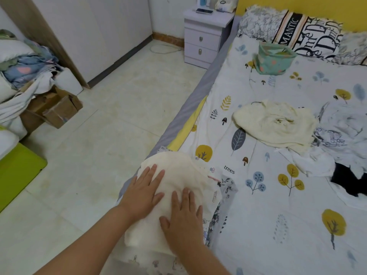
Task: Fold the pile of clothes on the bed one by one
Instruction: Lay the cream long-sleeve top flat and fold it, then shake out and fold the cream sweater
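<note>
Head view. A folded cream garment lies at the lower centre of the frame, on the near left edge of the bed, resting on printed folded clothes whose edges show at its right and below. Its surface is smooth, with rounded corners.

The left hand lies flat on the garment's left part, fingers straight and spread, pointing to the upper right. The right hand lies flat on its lower right part, fingers straight, pointing up. Neither hand grips anything; both palms press down.

At right centre, the unfolded pile holds a crumpled cream piece, white pieces and a black piece. A teal fabric basket stands at upper right, before the pillows.
</note>
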{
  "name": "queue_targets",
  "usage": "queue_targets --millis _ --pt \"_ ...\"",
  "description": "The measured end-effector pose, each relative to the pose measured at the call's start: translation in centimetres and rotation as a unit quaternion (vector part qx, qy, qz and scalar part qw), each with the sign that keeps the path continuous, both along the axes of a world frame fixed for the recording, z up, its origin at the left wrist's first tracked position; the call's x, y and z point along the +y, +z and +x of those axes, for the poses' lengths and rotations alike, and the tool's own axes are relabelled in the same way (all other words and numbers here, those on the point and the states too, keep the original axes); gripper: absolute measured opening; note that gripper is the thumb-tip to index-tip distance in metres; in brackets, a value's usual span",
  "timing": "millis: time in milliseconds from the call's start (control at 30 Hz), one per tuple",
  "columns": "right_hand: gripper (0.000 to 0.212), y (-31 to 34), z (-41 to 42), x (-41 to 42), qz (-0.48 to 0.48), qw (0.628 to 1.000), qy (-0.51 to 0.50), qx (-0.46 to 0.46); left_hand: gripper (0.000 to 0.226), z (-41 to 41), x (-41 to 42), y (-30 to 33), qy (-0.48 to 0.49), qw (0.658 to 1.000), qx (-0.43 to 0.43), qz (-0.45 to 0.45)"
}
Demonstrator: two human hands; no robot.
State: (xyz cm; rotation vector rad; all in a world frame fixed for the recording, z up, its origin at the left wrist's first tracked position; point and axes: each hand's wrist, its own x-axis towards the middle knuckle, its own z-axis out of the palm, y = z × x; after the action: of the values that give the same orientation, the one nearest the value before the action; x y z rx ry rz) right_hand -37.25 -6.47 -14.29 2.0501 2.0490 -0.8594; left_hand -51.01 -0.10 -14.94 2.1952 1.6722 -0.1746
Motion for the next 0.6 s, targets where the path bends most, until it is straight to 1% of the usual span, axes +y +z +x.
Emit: queue_targets --millis 33,67,100,133,233,300,367,433,600 --pt "0.059 1.1 0.6 0.3 -0.001 1.0 0.013 -0.001 0.074 0.2 0.2 1.2 -0.01 0.999 0.047 -0.021" --pt "0.052 2.5 1.4 0.5 -0.006 0.999 0.024 0.029 0.065 0.4 0.3 2.3 -0.027 0.997 0.075 -0.024" --pt "0.047 3.6 2.1 0.7 0.0 0.998 0.047 0.052 0.055 0.7 0.6 3.4 -0.055 0.994 0.094 0.001" --pt "0.044 4.0 3.2 0.7 0.017 0.995 0.082 0.054 0.047 1.2 0.8 4.7 -0.069 0.993 0.1 0.0" --pt "0.039 6.6 6.1 0.2 0.031 0.993 0.102 0.052 0.048 3.6 0.4 7.9 -0.089 0.991 0.104 0.001" --pt "0.037 8.2 8.1 -0.3 0.03 0.993 0.103 0.048 0.041 5.5 0.1 8.9 -0.1 0.986 0.129 -0.036" --pt "0.036 9.5 10.8 -0.9 0.018 0.993 0.11 0.024 0.041 7.8 -0.3 10.2 -0.117 0.983 0.13 -0.062" --pt "0.035 10.5 14.1 -1.6 0.008 0.995 0.098 0.005 0.042 10.4 -0.9 11.2 -0.134 0.979 0.133 -0.079" --pt "0.037 11.9 23.5 -4.1 -0.022 0.999 0.045 -0.017 0.039 17.8 -2.3 12.1 -0.174 0.974 0.119 -0.078"
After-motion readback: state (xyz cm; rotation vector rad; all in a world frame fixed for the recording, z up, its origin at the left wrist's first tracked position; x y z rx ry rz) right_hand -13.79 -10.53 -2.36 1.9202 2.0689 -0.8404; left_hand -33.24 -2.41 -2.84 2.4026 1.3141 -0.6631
